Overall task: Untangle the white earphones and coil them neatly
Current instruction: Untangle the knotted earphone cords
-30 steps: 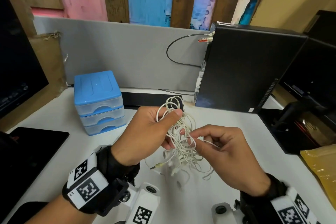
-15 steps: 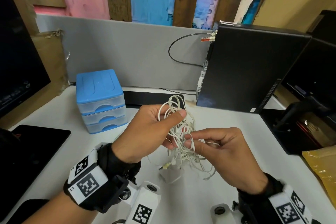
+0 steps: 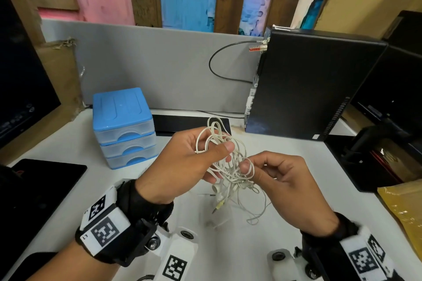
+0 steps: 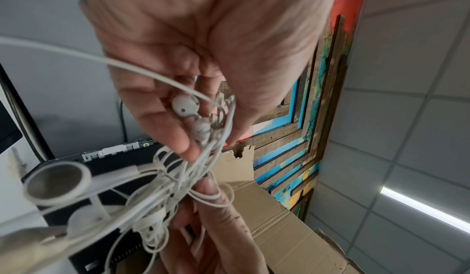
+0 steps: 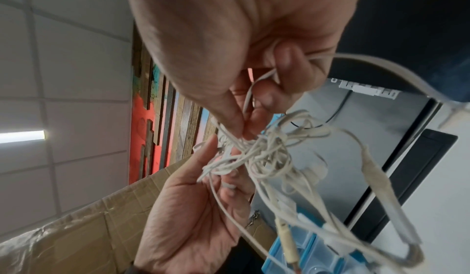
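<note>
Holding white earphones [image 3: 225,166] above desk [image 3: 68,143]: left hand [image 3: 182,164] grips tangle top, right hand [image 3: 285,187] pinches one loop. We judge best: pull loop slowly, feed slack, find plug end first, avoid tightening knot.

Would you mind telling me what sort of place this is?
Probably an office desk: a black computer tower stands against a grey partition, with a monitor at left and blue desktop drawers.
</note>
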